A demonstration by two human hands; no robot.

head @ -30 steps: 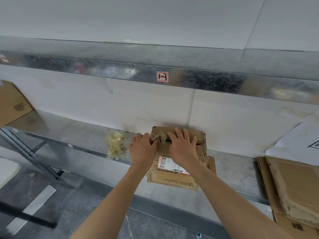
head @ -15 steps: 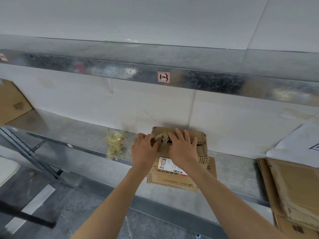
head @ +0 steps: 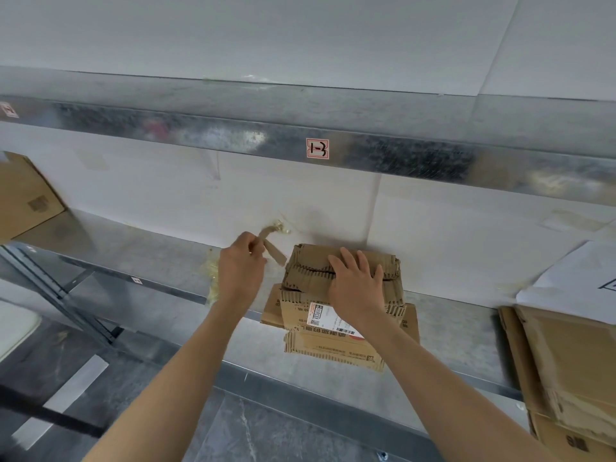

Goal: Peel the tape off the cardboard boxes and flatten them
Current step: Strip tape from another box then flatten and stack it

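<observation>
At the shelf's [head: 143, 251] back edge our flat right hand [head: 356, 290] pins the cardboard box [head: 330, 348] while our left hand [head: 240, 266] pinches the tape strip [head: 276, 254], which we think may tear if jerked

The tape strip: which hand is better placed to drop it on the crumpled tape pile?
Probably the left hand: it pinches the tape strip and hovers right by the tape pile. The right hand lies flat on the cardboard box, farther from the pile.
</observation>
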